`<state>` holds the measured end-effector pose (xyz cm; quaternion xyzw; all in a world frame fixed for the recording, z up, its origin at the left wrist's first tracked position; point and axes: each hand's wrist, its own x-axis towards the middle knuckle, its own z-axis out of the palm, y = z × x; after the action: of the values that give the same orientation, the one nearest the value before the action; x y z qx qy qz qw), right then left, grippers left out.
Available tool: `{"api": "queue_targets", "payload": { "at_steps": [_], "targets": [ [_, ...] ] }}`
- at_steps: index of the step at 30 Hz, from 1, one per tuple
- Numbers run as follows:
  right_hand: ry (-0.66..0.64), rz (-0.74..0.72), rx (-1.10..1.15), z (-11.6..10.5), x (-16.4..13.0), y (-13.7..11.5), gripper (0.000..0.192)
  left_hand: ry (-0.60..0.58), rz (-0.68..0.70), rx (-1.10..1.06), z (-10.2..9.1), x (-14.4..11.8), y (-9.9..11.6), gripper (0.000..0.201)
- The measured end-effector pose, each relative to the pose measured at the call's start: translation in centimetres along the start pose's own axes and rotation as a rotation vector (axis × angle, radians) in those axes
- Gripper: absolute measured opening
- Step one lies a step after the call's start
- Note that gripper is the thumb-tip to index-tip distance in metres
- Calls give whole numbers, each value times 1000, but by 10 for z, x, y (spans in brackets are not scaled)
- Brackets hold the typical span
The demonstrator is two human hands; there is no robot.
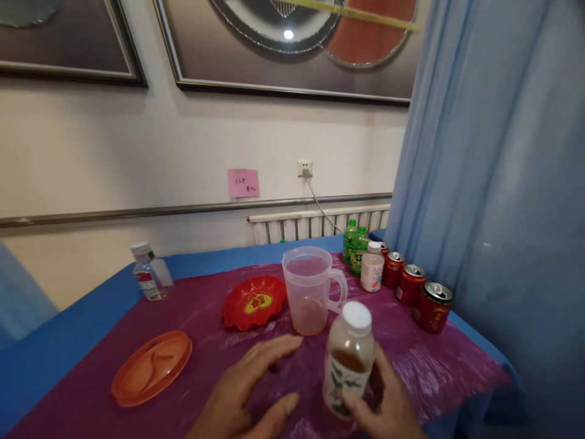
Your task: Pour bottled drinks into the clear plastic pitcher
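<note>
Gripping capped bottle (348,360) in right hand (386,402), left hand (247,390) open beside it

My table (55,360) wears a blue cover under a purple sheet (425,360); at ten o'clock an orange divided plate (152,367); at twelve a red dish (253,300) and clear jug (312,288); at two, red cans (411,286).

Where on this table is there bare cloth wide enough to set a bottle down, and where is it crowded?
Free: the purple cloth between the clear bottle, red dish and orange divided plate; also right of the white-capped bottle in the right hand, before the red cans. Crowded: the far right corner, with green bottles, pink bottle, cans.
</note>
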<state>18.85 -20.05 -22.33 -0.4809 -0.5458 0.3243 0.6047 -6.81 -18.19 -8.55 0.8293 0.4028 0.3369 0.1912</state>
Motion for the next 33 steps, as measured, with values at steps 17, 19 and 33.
{"api": "queue_targets", "payload": {
  "at_steps": [17,19,33],
  "targets": [
    [-96,-56,-22,71,9,-4,59,69,-111,-148,12,47,19,31],
    [-55,-93,-66,72,11,-4,56,87,-116,-92,15,47,15,51],
    [-77,-105,-136,69,8,-1,61,-172,2,-15,-13,65,9,55]
  ]
}}
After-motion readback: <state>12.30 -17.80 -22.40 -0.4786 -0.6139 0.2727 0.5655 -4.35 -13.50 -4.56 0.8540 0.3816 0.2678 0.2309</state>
